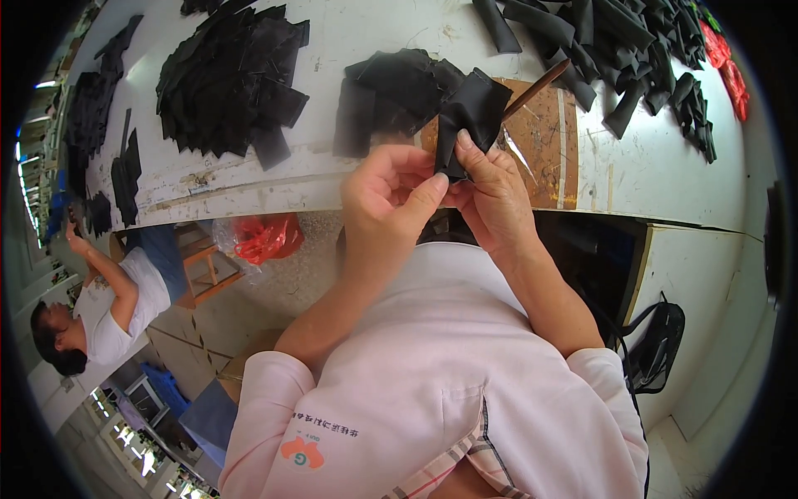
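White and scuffed, a long worktop (366, 33) runs across the upper frame, strewn with black fabric. At its near edge, a person in a pale pink top holds a black fabric piece (470, 116) up between both hands. The left hand (391, 200) is curled closed, thumb and forefinger pinching the piece's lower end. The right hand (492, 193) is closed on it too, forefinger laid up its side. Just behind, a brown board (544, 141) lies on the worktop with a thin brown stick (536, 90) resting across it. A loose pile (233, 79) of black pieces sits to the left, and rolled black strips (615, 41) crowd the upper right beside red pieces (725, 62). Below the worktop's edge lies a red bag (266, 237); another person (108, 308) in white works at far left.
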`<state>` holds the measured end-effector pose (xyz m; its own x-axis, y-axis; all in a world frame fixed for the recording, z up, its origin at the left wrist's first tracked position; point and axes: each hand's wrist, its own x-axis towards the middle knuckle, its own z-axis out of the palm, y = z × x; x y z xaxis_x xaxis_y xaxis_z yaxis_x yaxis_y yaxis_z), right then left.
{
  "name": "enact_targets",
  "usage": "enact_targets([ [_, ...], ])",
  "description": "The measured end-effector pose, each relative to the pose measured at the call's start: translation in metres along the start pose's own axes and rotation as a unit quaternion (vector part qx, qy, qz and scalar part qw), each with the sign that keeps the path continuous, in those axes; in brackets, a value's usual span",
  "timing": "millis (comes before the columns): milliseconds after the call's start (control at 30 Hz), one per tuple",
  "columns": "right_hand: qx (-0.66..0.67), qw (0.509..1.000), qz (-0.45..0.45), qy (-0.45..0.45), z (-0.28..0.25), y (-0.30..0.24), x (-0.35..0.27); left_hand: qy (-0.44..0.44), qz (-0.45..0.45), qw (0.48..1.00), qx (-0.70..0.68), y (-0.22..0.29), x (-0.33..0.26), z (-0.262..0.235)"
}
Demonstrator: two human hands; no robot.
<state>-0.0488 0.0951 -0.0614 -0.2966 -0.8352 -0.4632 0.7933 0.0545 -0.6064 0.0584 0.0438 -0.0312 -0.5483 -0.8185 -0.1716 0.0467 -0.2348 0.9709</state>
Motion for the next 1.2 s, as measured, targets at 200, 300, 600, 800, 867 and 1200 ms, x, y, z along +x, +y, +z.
enact_targets([
  [200, 0.013, 1.0, -0.011, -0.02, -0.005, 0.003, 0.002, 0.028, -0.02, 0.999, -0.032, -0.004, 0.0, 0.003],
  [300, 0.023, 1.0, -0.007, -0.012, -0.003, 0.001, 0.001, 0.025, -0.038, 0.997, -0.06, -0.004, 0.001, 0.002],
  [600, -0.595, 0.718, -0.357, 0.055, -0.014, -0.028, -0.023, 0.014, 0.018, 0.996, 0.085, -0.002, 0.009, -0.012],
  [800, -0.514, 0.774, -0.368, -0.019, -0.001, -0.017, -0.01, 0.09, 0.167, 0.947, 0.26, -0.015, 0.004, 0.007],
  [867, -0.548, 0.73, -0.409, -0.014, 0.004, -0.012, -0.007, 0.136, 0.279, 0.9, 0.307, -0.031, 0.009, 0.006],
  [1200, -0.252, 0.964, -0.086, -0.009, -0.008, -0.015, -0.005, -0.1, -0.167, 0.912, -0.362, -0.01, 0.021, -0.02],
])
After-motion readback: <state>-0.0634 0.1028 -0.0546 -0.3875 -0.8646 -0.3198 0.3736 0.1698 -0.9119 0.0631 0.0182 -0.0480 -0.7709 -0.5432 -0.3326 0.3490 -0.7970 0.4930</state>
